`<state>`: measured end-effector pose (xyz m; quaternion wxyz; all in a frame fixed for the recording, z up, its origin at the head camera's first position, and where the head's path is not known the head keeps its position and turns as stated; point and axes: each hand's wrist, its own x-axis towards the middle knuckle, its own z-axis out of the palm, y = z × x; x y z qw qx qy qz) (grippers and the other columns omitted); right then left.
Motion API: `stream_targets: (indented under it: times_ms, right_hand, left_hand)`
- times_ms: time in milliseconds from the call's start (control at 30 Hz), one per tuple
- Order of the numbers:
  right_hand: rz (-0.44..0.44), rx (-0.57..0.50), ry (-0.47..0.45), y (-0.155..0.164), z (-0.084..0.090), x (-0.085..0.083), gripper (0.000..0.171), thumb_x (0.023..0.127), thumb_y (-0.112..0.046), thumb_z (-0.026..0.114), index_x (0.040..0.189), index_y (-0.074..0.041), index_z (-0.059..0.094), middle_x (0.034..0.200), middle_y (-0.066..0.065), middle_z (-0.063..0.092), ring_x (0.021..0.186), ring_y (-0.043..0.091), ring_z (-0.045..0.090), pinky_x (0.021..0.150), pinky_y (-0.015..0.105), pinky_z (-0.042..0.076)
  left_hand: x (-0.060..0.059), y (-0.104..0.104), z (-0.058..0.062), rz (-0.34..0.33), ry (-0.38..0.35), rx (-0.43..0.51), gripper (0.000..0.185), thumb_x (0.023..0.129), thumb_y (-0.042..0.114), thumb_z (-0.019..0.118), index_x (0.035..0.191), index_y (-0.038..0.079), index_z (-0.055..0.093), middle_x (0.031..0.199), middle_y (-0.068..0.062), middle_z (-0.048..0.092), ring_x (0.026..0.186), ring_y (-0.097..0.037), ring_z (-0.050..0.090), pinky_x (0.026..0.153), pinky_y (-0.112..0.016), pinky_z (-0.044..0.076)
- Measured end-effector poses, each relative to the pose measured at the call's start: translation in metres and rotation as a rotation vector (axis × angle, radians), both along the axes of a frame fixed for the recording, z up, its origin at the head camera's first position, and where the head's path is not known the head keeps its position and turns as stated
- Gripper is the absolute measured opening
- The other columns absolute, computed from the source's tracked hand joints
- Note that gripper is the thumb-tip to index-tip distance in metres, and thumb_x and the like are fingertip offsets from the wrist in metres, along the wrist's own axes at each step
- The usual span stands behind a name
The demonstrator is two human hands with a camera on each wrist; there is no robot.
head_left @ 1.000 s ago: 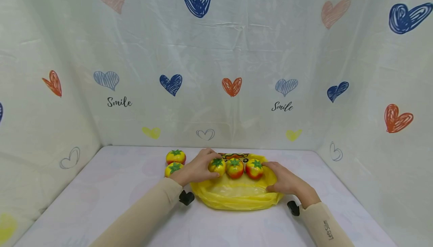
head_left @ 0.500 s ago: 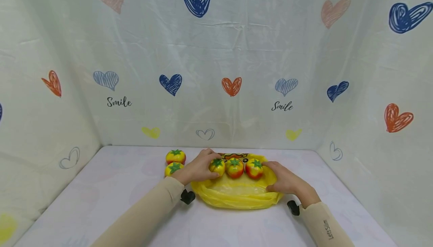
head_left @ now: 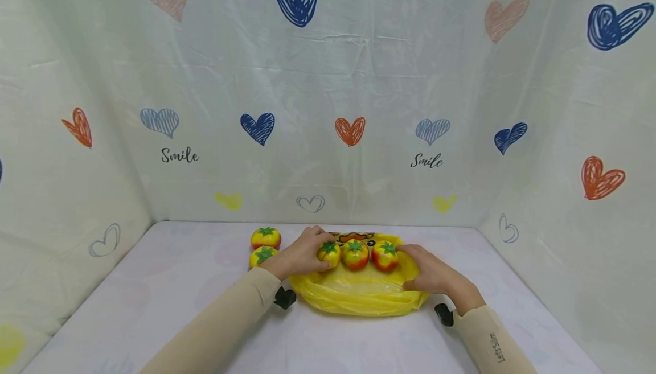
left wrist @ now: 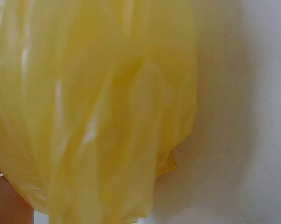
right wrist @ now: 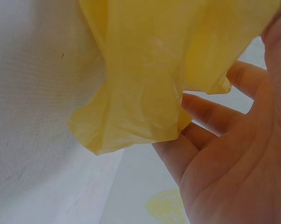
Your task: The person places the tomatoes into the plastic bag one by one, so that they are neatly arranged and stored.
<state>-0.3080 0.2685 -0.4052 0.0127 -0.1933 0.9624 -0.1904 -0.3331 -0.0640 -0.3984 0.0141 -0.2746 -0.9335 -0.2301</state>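
Observation:
In the head view, a yellow plastic bag lies on the table with three yellow-and-red tomatoes in a row on it. My left hand curls around the left tomato, thumb in front and fingers behind. Beside it sit the middle tomato and the right tomato. My right hand grips the bag's right side, its fingertips close to the right tomato. In the right wrist view, fingers pass behind the bag's edge. Yellow plastic covers most of the left wrist view.
Two more tomatoes stand left of the bag: one rear tomato and one nearer tomato, partly hidden by my left hand. The white table ends at a heart-printed curtain behind and on both sides.
Over the last second the left hand shifts very slightly right at the left tomato. The right hand keeps its place at the bag, and the tomatoes stay put.

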Motion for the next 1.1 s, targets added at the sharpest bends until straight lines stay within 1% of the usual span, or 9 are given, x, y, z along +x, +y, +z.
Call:
stream_targets:
  times_ms: [200, 467, 733, 1100]
  right_hand:
    - [0.005, 0.018, 0.012, 0.0002, -0.0009, -0.0011, 0.078, 0.072, -0.020, 0.082, 0.140, -0.010, 0.045, 0.143, 0.013, 0.041, 0.130, 0.034, 0.038, 0.106, 0.055, 0.031]
    - [0.005, 0.010, 0.005, -0.0001, -0.0006, -0.0013, 0.078, 0.072, -0.019, 0.082, 0.140, -0.010, 0.044, 0.144, 0.013, 0.040, 0.131, 0.035, 0.038, 0.106, 0.055, 0.031]
    - [0.004, 0.013, 0.012, 0.0000, -0.0010, -0.0016, 0.078, 0.072, -0.019, 0.082, 0.140, -0.010, 0.045, 0.143, 0.013, 0.041, 0.130, 0.034, 0.039, 0.106, 0.054, 0.031]
    - [-0.008, 0.005, -0.009, -0.0003, -0.0009, -0.0009, 0.079, 0.072, -0.020, 0.082, 0.141, -0.011, 0.044, 0.144, 0.012, 0.040, 0.131, 0.034, 0.038, 0.106, 0.054, 0.031]
  left_hand:
    - [-0.0002, 0.0010, 0.0003, 0.008, -0.006, -0.013, 0.054, 0.081, 0.032, 0.076, 0.129, 0.019, 0.057, 0.123, -0.003, 0.045, 0.115, -0.022, 0.040, 0.099, -0.039, 0.042]
    - [0.0002, -0.0003, -0.0003, 0.014, -0.004, -0.037, 0.051, 0.082, 0.030, 0.075, 0.128, 0.020, 0.057, 0.123, -0.003, 0.045, 0.116, -0.022, 0.040, 0.099, -0.039, 0.041]
    - [0.0005, 0.0001, 0.0001, 0.015, -0.002, -0.032, 0.052, 0.082, 0.028, 0.075, 0.129, 0.018, 0.056, 0.122, -0.003, 0.045, 0.114, -0.022, 0.041, 0.101, -0.039, 0.041]
    - [0.0028, -0.0004, 0.0024, 0.013, -0.017, -0.021, 0.053, 0.083, 0.028, 0.074, 0.131, 0.017, 0.055, 0.123, -0.004, 0.045, 0.115, -0.023, 0.041, 0.101, -0.041, 0.041]
